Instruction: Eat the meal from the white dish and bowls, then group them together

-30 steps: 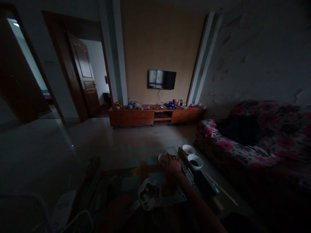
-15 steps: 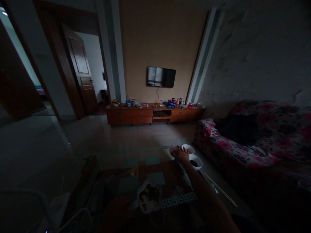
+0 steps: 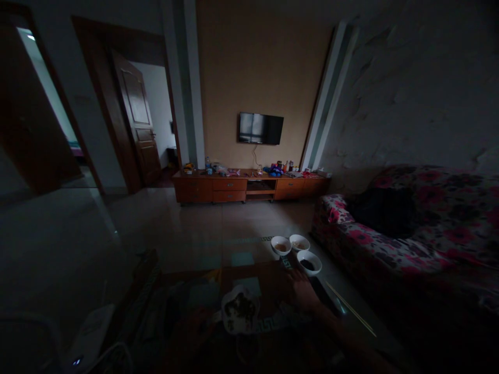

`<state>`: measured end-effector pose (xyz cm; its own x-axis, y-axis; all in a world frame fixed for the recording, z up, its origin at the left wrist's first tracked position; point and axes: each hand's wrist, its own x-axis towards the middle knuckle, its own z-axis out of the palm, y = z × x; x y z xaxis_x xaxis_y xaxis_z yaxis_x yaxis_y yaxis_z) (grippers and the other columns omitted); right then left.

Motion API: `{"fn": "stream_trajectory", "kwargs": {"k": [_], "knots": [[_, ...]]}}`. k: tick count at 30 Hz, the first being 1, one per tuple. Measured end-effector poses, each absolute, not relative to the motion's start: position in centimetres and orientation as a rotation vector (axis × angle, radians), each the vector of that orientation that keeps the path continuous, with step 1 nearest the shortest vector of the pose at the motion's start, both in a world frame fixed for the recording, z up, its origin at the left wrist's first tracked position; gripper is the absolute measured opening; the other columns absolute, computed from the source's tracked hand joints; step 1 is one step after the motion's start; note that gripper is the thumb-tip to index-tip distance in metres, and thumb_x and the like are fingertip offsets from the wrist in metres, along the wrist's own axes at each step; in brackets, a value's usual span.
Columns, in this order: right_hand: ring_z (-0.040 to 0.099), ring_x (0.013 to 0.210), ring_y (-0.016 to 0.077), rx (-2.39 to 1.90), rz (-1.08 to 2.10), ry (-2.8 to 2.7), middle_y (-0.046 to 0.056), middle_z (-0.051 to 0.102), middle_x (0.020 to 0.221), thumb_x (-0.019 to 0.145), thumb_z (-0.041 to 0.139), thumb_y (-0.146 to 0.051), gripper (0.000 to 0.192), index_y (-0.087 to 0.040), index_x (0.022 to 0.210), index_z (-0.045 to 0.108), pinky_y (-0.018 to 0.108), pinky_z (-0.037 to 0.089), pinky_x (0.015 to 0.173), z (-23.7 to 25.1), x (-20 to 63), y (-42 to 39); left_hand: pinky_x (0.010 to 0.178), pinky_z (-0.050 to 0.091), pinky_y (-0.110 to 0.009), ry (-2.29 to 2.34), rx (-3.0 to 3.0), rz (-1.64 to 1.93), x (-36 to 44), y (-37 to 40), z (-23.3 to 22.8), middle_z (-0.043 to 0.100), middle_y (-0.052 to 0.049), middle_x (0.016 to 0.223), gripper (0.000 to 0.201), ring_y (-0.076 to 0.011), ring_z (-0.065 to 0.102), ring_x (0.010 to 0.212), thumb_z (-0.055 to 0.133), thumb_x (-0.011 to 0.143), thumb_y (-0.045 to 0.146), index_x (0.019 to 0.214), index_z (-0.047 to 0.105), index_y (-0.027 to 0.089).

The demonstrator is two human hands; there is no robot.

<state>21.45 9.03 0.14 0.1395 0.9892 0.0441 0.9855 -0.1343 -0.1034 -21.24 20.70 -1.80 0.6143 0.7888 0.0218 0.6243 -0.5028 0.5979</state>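
Now I am reaching my right hand [image 3: 302, 293] forward over the dark glass table [image 3: 249, 288], and it is hovering low above the top, holding nothing. It is too dark to tell whether its fingers are apart or together; I am seeing only the back of the hand and the forearm behind it. My left hand is not appearing in the view.

Nearest to my hand, just beyond it at the far right corner of the table, three white bowls are standing close together. The front bowl [image 3: 309, 262] is holding something dark. The left bowl [image 3: 281, 245] is holding something brownish, and the back bowl [image 3: 300, 242] beside it is holding something pale. My hand is near the front bowl but apart from it.

To the left of my hand, a white dish [image 3: 240, 309] with dark food is lying on the table, near my wrist. To the right, a pair of chopsticks [image 3: 351, 309] is lying slanted along the table edge.

A flowered sofa [image 3: 397, 228] is standing on the right side. Far ahead, a low wooden cabinet [image 3: 249, 187] is standing against the wall, with a television [image 3: 261, 128] hanging above it.
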Motion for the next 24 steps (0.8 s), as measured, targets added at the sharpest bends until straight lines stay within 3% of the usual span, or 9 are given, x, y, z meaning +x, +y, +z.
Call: {"fn": "stream_trajectory", "kwargs": {"k": [4, 7, 9, 15, 20, 22, 24], "knots": [[0.043, 0.153, 0.0316, -2.127, 0.371, -2.048, 0.008, 0.044, 0.169, 0.092, 0.054, -0.029, 0.070, -0.029, 0.161, 0.051, 0.049, 0.034, 0.126, -2.8, 16.8, 2.8, 0.101, 0.055, -0.042, 1.067, 2.236, 0.551, -19.8, 22.5, -3.4, 0.073, -0.009, 0.122, 0.054, -0.0305, 0.069, 0.112, 0.052, 0.094, 0.064, 0.121, 0.080, 0.028], [0.038, 0.157, 0.0334, -2.120, 0.501, -2.068, 0.008, 0.032, 0.174, 0.088, 0.054, -0.021, 0.075, -0.029, 0.162, 0.049, 0.053, 0.034, 0.126, -2.1, 14.1, 1.9, 0.097, 0.055, -0.042, 1.031, 2.222, 0.576, -17.8, 23.9, -3.0, 0.073, -0.009, 0.122, 0.056, -0.0309, 0.069, 0.110, 0.052, 0.094, 0.067, 0.119, 0.081, 0.026], [0.040, 0.156, 0.0327, -2.075, 0.481, -2.073, 0.008, 0.035, 0.173, 0.091, 0.051, -0.019, 0.071, -0.028, 0.161, 0.052, 0.055, 0.029, 0.128, -0.9, 13.1, 2.9, 0.098, 0.053, -0.041, 1.068, 2.254, 0.549, -16.2, 24.6, -2.2, 0.073, -0.009, 0.124, 0.049, -0.0307, 0.068, 0.113, 0.056, 0.095, 0.060, 0.118, 0.081, 0.024], [0.053, 0.146, 0.0348, -2.153, 0.396, -1.953, 0.015, 0.049, 0.164, 0.092, 0.056, -0.020, 0.064, -0.019, 0.156, 0.058, 0.047, 0.041, 0.122, -1.1, 12.8, 3.6, 0.100, 0.049, -0.033, 1.080, 2.239, 0.435, -11.1, 26.0, -0.7, 0.073, -0.008, 0.126, 0.029, -0.0268, 0.068, 0.114, 0.065, 0.100, 0.031, 0.123, 0.078, 0.017], [0.048, 0.150, 0.0356, -2.150, 0.414, -1.903, 0.013, 0.048, 0.165, 0.093, 0.063, -0.029, 0.057, -0.023, 0.150, 0.063, 0.050, 0.041, 0.122, -2.1, 13.6, -0.3, 0.098, 0.049, -0.033, 0.989, 2.375, 0.495, -6.2, 26.0, -0.3, 0.073, -0.009, 0.121, 0.025, -0.0261, 0.068, 0.111, 0.071, 0.100, 0.029, 0.121, 0.078, 0.018], [0.046, 0.152, 0.0338, -2.084, 0.453, -1.878, 0.011, 0.045, 0.167, 0.092, 0.065, -0.033, 0.055, -0.025, 0.146, 0.067, 0.049, 0.042, 0.122, -0.6, 15.3, -1.3, 0.098, 0.049, -0.033, 1.011, 2.416, 0.465, -4.2, 25.4, 0.3, 0.074, -0.009, 0.119, 0.023, -0.0264, 0.068, 0.110, 0.072, 0.100, 0.028, 0.120, 0.079, 0.019], [0.053, 0.147, 0.0292, -2.074, 0.367, -1.675, 0.010, 0.051, 0.164, 0.096, 0.060, -0.035, 0.048, -0.025, 0.142, 0.070, 0.042, 0.043, 0.122, 1.7, 18.2, -1.5, 0.097, 0.049, -0.033, 1.058, 2.407, 0.433, -2.3, 24.8, 1.1, 0.074, -0.010, 0.118, 0.021, -0.0263, 0.069, 0.106, 0.073, 0.100, 0.026, 0.118, 0.079, 0.019]]}}
